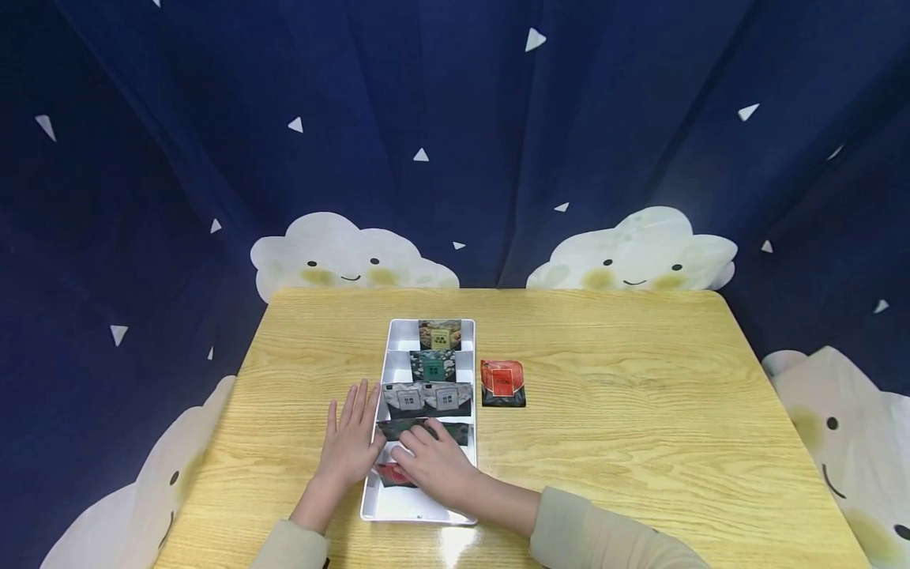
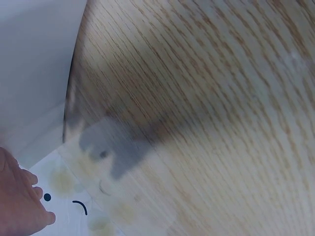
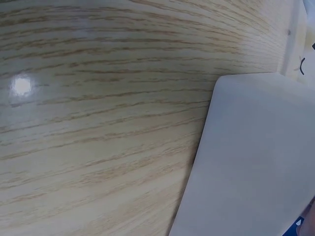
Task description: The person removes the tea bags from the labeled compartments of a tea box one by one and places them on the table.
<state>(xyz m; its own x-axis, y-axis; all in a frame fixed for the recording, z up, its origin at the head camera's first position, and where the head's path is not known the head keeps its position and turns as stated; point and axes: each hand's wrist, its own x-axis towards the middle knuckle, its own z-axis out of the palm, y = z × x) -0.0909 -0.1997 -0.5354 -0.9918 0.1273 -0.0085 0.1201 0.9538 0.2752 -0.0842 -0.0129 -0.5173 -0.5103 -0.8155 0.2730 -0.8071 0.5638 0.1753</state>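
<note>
A white compartment tray (image 1: 419,506) holds small flat packets in rows. My left hand (image 1: 348,438) lies along the tray's left side with its fingers spread and straight, the thumb over the rim. My right hand (image 1: 441,466) reaches over the front part of the tray, fingers bent at a dark green packet (image 1: 455,433); its fingertips are partly hidden, so I cannot tell whether they pinch anything. A red packet (image 1: 391,474) shows beside that hand, partly covered by it. Behind are grey-white packets (image 1: 408,401), a green packet (image 1: 434,366) and a yellow-brown packet (image 1: 440,336).
Another red and black packet (image 1: 503,384) lies on the wooden table (image 1: 640,419), just right of the tray. A dark blue curtain (image 1: 455,95) with white triangles and smiling clouds hangs around the table. Both wrist views mostly show wood grain and the tray's outer wall (image 3: 251,152).
</note>
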